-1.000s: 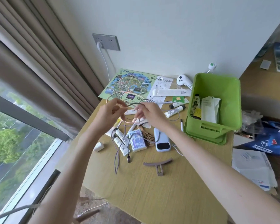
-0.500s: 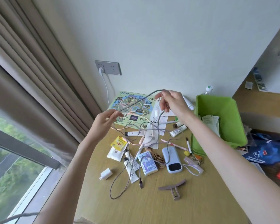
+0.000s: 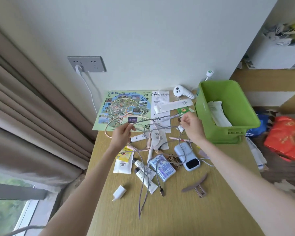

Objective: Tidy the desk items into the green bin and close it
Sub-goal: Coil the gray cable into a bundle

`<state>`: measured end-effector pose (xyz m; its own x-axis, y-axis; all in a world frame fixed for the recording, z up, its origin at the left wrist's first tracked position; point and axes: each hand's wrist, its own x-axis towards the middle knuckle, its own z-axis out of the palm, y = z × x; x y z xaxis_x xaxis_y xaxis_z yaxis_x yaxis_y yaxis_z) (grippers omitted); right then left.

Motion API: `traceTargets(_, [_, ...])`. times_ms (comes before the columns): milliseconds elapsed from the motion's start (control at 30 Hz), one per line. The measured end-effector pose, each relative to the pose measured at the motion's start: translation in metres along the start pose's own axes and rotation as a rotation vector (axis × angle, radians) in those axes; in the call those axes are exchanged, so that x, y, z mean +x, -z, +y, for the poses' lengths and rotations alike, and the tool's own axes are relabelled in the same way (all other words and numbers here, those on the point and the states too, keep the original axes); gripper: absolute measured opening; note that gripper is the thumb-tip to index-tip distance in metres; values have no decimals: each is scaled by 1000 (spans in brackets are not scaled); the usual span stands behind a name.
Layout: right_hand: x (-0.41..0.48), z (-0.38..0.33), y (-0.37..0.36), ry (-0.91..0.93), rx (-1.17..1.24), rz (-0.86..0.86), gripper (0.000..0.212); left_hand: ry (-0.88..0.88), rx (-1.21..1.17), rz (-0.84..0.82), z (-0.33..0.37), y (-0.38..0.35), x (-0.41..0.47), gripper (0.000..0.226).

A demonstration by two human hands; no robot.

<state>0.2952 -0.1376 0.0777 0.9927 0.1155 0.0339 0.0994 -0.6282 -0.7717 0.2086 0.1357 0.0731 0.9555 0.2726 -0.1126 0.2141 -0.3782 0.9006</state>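
The left hand (image 3: 122, 135) and right hand (image 3: 192, 126) pinch the long grey cord (image 3: 153, 119) over the tabletop's middle, maybe to loop it. The open green plastic bin (image 3: 237, 99) sits at the far right corner.

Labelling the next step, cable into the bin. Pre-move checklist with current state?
1. Left hand pinches the grey cable: ok.
2. Right hand pinches it too: ok.
3. Cable clear of the desk: not ok. Its tail trails over the tubes and a strand drapes across the power bank.
4. Untangled from the pink cable: cannot tell, they cross near the left hand.
5. Green bin open, with room: ok, only papers show inside.
6. Lid within reach: cannot tell, none plainly visible.
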Motion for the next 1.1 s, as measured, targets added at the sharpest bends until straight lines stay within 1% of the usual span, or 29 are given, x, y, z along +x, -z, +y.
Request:
traceTargets(67, [0, 11, -9, 17, -104, 6, 18, 26, 5, -22, -10, -7, 11, 31])
traceTargets(133, [5, 19, -18, 23, -232, -36, 25, 59, 42, -20, -18, -14, 23, 31])
traceTargets(267, [19, 32, -45, 10, -445, -288, 43, 138, 147, -40, -30, -27, 46, 33])
traceTargets(333, [25, 40, -59, -47, -443, -369, 40, 151, 182, -62, -36, -32, 54, 33])
traceTargets(400, [29, 46, -71, -102, -372, -363, 25, 136, 207, -70, -44, -36, 60, 31])
traceTargets(433, [32, 47, -73, -134, -322, -352, 22, 131, 217, -65, -46, -37, 63, 31])
traceTargets(533, [39, 48, -70, -219, -226, -331, 32, 138, 221, -42, -52, -39, 69, 31])
traceTargets(633, [45, 43, -57, -194, -178, -303, 40, 148, 290, -59, -54, -39, 72, 28])
traceTargets(700, [46, 39, -49, -185, -117, -313, 43, 154, 436, -147, -58, -37, 70, 27])
traceTargets(767, [45, 34, -43, -166, -71, -293, 43, 159, 564, -289, -63, -38, 66, 36])
traceTargets(833, [44, 29, -36, -157, -6, -256, 41, 166, 628, -385, -67, -42, 60, 43])
traceTargets(867, [43, 28, -33, -144, -9, -238, 40, 165, 659, -404, -68, -45, 56, 45])
traceTargets(933, [40, 27, -26, -111, -108, -230, 31, 110, 749, -415, -67, -52, 48, 44])
traceTargets(1000, [33, 29, -23, -87, -222, -288, 26, 27, 826, -432, -66, -58, 40, 41])
traceTargets(1067, [24, 32, -21, -91, -284, -348, 33, 17, 816, -449, -64, -63, 34, 37])
traceTargets(1100, [17, 33, -21, -88, -325, -350, 37, 33, 785, -450, -63, -64, 31, 35])
